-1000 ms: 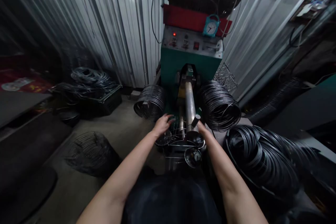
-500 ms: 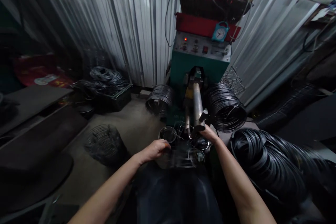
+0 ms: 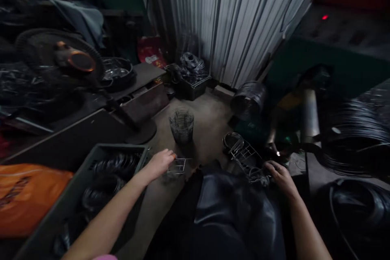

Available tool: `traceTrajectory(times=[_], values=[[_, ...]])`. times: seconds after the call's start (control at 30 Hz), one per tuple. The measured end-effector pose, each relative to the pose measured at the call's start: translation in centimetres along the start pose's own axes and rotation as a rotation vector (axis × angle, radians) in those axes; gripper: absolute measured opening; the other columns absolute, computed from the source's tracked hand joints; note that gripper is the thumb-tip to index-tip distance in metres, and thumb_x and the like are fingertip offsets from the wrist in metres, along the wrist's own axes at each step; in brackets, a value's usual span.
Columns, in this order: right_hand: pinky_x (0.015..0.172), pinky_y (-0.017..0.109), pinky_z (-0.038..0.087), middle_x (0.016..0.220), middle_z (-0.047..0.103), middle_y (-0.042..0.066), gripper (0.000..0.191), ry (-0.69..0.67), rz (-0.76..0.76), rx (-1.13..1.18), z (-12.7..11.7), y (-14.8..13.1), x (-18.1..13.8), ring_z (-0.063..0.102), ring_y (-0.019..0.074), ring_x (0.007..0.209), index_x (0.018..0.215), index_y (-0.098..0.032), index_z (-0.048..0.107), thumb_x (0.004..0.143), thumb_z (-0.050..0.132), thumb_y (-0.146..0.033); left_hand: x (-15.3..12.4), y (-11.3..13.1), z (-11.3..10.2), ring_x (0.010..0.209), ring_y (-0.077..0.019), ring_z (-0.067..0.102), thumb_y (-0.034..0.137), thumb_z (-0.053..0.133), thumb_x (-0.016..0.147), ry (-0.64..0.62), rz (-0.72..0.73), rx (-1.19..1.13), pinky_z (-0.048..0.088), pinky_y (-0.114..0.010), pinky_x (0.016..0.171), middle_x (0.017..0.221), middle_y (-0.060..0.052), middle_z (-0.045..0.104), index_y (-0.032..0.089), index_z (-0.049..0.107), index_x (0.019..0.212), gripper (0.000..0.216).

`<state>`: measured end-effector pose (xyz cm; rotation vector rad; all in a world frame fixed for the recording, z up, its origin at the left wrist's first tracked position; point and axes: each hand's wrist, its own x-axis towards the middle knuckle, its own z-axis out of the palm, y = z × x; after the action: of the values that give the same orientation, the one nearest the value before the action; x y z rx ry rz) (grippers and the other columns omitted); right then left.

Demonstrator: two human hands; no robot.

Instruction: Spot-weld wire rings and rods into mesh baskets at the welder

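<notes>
My left hand (image 3: pixel 161 164) is closed on one end of a small wire frame (image 3: pixel 180 165), a thin metal grid held out over the floor. My right hand (image 3: pixel 282 176) has its fingers curled beside a wire rack with round ends (image 3: pixel 246 156). Blur and darkness hide what, if anything, those fingers pinch. Just above the right hand is the lower electrode (image 3: pixel 273 140) of a green welding machine (image 3: pixel 289 59), with a bright spot at its tip. A thick metal cylinder (image 3: pixel 310 113) juts from that machine.
A stack of wire rings (image 3: pixel 182 126) stands on the floor ahead. To the left are a green crate (image 3: pixel 100 146) of wire parts, an orange bag (image 3: pixel 30 199) and a fan (image 3: pixel 61 57). Wire coils (image 3: pixel 356 134) lie right, and a loaded black box (image 3: pixel 191 87) sits by the wall.
The view has turned left, bringing the crate and fan into sight. My left hand has moved left away from the machine with the wire frame. My right hand has come out from behind the metal cylinder.
</notes>
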<state>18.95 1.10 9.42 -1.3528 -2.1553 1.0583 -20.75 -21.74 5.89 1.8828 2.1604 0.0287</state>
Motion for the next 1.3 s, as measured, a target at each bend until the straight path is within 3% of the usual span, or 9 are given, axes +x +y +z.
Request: traceTrajectory(times=[0.13, 0.23, 0.33, 0.47, 0.6, 0.77, 0.93, 1.13, 1.3], values=[[0.064, 0.027, 0.046, 0.069, 0.065, 0.005, 0.044, -0.037, 0.027, -0.072, 1.2, -1.3, 0.3, 0.060, 0.0212, 0.070, 0.070, -0.019, 0.065, 0.067, 0.052, -0.061, -1.3, -0.6, 6.3, 0.088, -0.0205, 0.058, 0.004, 0.044, 0.076, -0.081, -0.160, -0.091, 0.044, -0.030, 0.080, 0.088, -0.009, 0.065, 0.017, 0.063, 0.081, 0.023], [0.066, 0.028, 0.048, 0.072, 0.068, 0.006, 0.045, -0.042, 0.053, -0.084, 0.8, -2.0, 0.2, 0.062, 0.0236, 0.073, 0.073, -0.019, 0.067, 0.067, 0.053, -0.061, -0.4, -1.8, 7.7, 0.084, -0.0191, 0.061, 0.005, 0.047, 0.075, -0.050, -0.256, -0.104, 0.045, -0.028, 0.076, 0.085, -0.007, 0.067, 0.018, 0.063, 0.080, 0.021], [0.068, 0.029, 0.050, 0.075, 0.070, 0.006, 0.042, -0.018, 0.075, -0.073, 0.2, -2.7, -0.3, 0.064, 0.0255, 0.077, 0.074, -0.021, 0.068, 0.066, 0.055, -0.059, 2.2, -4.9, 5.2, 0.084, -0.0189, 0.063, 0.012, 0.048, 0.078, 0.032, -0.344, -0.104, 0.046, -0.026, 0.072, 0.086, -0.006, 0.068, 0.018, 0.064, 0.085, 0.019], [0.068, 0.029, 0.052, 0.075, 0.071, 0.006, 0.039, 0.029, 0.089, -0.036, 0.1, -3.0, -1.1, 0.066, 0.0267, 0.076, 0.069, -0.023, 0.070, 0.062, 0.058, -0.059, 7.0, -9.0, -1.6, 0.097, -0.0215, 0.059, 0.021, 0.039, 0.085, 0.206, -0.384, -0.067, 0.044, -0.028, 0.082, 0.102, -0.009, 0.066, 0.017, 0.061, 0.103, 0.028], [0.072, 0.031, 0.054, 0.083, 0.073, 0.007, 0.039, 0.085, 0.138, 0.010, 0.4, -2.0, -2.1, 0.067, 0.0293, 0.083, 0.072, -0.023, 0.073, 0.060, 0.061, -0.058, 12.3, -9.6, -5.5, 0.110, -0.0256, 0.050, 0.022, 0.034, 0.088, 0.342, -0.324, -0.019, 0.038, -0.036, 0.093, 0.115, -0.013, 0.059, 0.016, 0.057, 0.113, 0.035], [0.075, 0.033, 0.055, 0.087, 0.073, 0.008, 0.041, 0.133, 0.190, 0.034, 0.8, -1.2, -3.3, 0.067, 0.0311, 0.087, 0.077, -0.023, 0.075, 0.059, 0.062, -0.058, 18.0, -8.0, -1.0, 0.101, -0.0281, 0.053, 0.011, 0.038, 0.083, 0.299, -0.267, -0.011, 0.039, -0.045, 0.087, 0.098, -0.013, 0.064, 0.018, 0.064, 0.092, 0.029], [0.061, 0.028, 0.055, 0.073, 0.072, 0.006, 0.036, 0.138, 0.170, 0.002, 0.1, -3.1, -4.1, 0.067, 0.0277, 0.072, 0.070, -0.028, 0.073, 0.065, 0.058, -0.060, 20.1, -8.7, 4.8, 0.092, -0.0228, 0.056, 0.006, 0.045, 0.080, 0.239, -0.256, -0.069, 0.037, -0.045, 0.091, 0.084, -0.008, 0.064, 0.018, 0.063, 0.078, 0.021], [0.054, 0.027, 0.053, 0.063, 0.067, 0.005, 0.038, 0.083, 0.154, -0.024, 0.5, -4.8, -3.5, 0.064, 0.0253, 0.061, 0.061, -0.026, 0.068, 0.066, 0.055, -0.062, 20.1, -9.1, 5.0, 0.104, -0.0268, 0.052, 0.012, 0.044, 0.085, 0.274, -0.285, -0.157, 0.026, -0.055, 0.100, 0.097, -0.009, 0.063, 0.014, 0.062, 0.093, 0.020], [0.059, 0.026, 0.051, 0.066, 0.067, 0.006, 0.041, 0.111, 0.106, 0.056, 1.6, -6.0, -4.3, 0.064, 0.0237, 0.065, 0.066, -0.022, 0.069, 0.066, 0.058, -0.061, 17.5, -2.6, 5.9, 0.117, -0.0241, 0.047, 0.036, 0.048, 0.086, 0.323, -0.159, -0.296, 0.034, -0.040, 0.102, 0.122, -0.011, 0.056, 0.019, 0.052, 0.121, 0.040]])
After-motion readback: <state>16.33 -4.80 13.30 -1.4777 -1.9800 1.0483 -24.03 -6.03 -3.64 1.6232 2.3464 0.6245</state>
